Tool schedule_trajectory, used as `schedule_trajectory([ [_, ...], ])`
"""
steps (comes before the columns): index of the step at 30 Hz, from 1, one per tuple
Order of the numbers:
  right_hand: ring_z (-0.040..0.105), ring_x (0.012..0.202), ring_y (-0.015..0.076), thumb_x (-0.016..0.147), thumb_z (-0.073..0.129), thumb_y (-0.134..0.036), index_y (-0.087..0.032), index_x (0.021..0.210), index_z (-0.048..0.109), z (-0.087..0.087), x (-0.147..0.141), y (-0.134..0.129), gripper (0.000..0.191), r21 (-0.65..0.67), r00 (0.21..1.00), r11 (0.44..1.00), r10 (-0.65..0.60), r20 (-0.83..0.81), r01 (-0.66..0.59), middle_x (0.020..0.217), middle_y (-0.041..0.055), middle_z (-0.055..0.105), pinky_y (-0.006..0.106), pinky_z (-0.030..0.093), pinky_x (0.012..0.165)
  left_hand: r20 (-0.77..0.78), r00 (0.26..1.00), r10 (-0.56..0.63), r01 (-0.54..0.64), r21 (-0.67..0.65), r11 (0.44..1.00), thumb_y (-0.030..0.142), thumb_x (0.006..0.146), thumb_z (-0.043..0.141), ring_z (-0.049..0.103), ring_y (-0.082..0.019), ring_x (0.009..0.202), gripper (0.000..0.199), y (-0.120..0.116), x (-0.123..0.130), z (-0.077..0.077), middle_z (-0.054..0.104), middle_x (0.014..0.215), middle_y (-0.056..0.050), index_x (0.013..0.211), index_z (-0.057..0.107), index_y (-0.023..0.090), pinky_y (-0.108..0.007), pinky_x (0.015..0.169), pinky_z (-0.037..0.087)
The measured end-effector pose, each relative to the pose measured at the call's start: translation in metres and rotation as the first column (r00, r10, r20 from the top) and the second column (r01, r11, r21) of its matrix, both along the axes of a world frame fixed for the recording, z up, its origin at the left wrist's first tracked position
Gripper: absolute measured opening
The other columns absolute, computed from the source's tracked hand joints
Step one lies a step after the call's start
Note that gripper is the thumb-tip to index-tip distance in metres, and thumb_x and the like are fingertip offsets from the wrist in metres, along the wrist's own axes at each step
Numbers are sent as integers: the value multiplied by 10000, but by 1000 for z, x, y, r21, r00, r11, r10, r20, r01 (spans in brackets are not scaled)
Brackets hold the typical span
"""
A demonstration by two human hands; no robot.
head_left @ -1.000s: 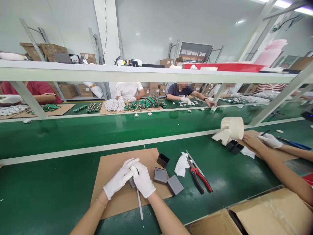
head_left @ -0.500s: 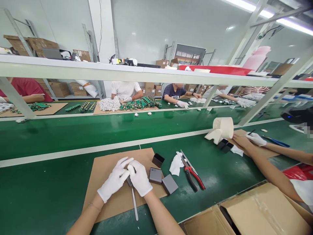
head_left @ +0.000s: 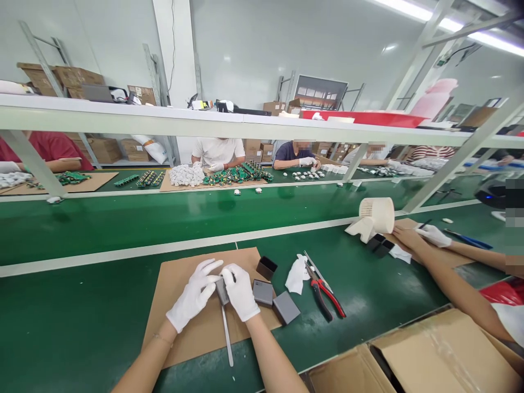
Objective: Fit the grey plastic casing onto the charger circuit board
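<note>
A small grey box (head_left: 222,291) sits between my two white-gloved hands above a brown cardboard sheet (head_left: 184,349). My left hand (head_left: 192,297) has its fingertips and thumb against the box's left side, the upper fingers stretched out. On the other side, the bent fingers of my right hand (head_left: 242,293) grip the box and partly hide it. A slim metal pry tool (head_left: 227,338) lies below the box, its upper end near it. To the right are two more grey boxes, one (head_left: 262,292) beside my right hand and another (head_left: 286,308), plus an open black case (head_left: 267,267).
Red-handled pliers (head_left: 321,292), tweezers (head_left: 315,267) and a crumpled white cloth (head_left: 297,274) lie to the right. Farther right, a co-worker's arms reach beside a cream fan-like housing (head_left: 376,214). A cardboard carton (head_left: 446,349) stands at lower right. Shelf posts (head_left: 35,164) rise beyond.
My hands have drawn slightly apart, and more of the grey box shows between them. The whole view has shifted a little. Across the bench, a co-worker's hands have come together.
</note>
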State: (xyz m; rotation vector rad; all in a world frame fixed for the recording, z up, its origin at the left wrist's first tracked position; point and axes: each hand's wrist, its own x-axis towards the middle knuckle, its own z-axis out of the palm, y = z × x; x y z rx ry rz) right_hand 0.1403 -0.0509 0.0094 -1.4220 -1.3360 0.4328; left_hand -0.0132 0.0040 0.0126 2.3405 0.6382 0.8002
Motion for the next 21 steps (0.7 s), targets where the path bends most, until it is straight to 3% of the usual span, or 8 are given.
schedule_trajectory([
  [6,517,646,136,891,429,-280,-197,654,495,-7,-7,-1,260,10,999,1000,28,44,-29,672,-1,562,248,384,635,-40,998,-41,41,5,999,510,942,333,278,-282,1375,452,-2,-1,-6,412,1471,-57,1156,643,261,-521,1132,285],
  [9,516,637,139,875,458,-291,-198,658,509,-10,-14,-2,241,15,994,997,69,80,-70,668,2,568,248,378,617,-46,997,-69,68,-24,997,518,934,357,301,-274,1369,541,-3,5,-9,408,1470,-103,1377,452,223,-504,1131,309],
  [11,523,650,143,883,445,-296,-198,669,519,-9,-13,-1,247,17,994,998,64,86,-65,681,7,576,251,385,631,-59,995,-79,79,-1,997,513,940,334,275,-276,1382,510,-1,4,-7,398,1480,-82,1331,512,238,-510,1142,289],
  [14,528,661,144,912,398,-294,-197,683,522,-5,-5,1,278,10,998,1000,7,68,-8,694,12,581,257,393,651,-81,996,-36,39,45,998,499,954,275,213,-287,1406,485,5,-4,-2,359,1507,-14,1111,677,279,-526,1155,245],
  [17,530,665,143,931,364,-296,-194,703,523,-4,2,1,296,1,998,999,-36,55,36,710,19,592,259,394,658,-98,995,19,-15,41,999,483,960,259,200,-287,1414,476,7,-12,0,348,1512,-2,1182,641,307,-535,1154,239],
  [21,516,646,138,893,435,-287,-195,666,519,-9,-7,-1,259,2,995,1000,28,91,-28,680,7,581,250,384,640,-108,994,-31,34,30,999,493,953,306,236,-273,1404,467,1,-4,-7,364,1504,-33,1284,561,285,-509,1148,276],
])
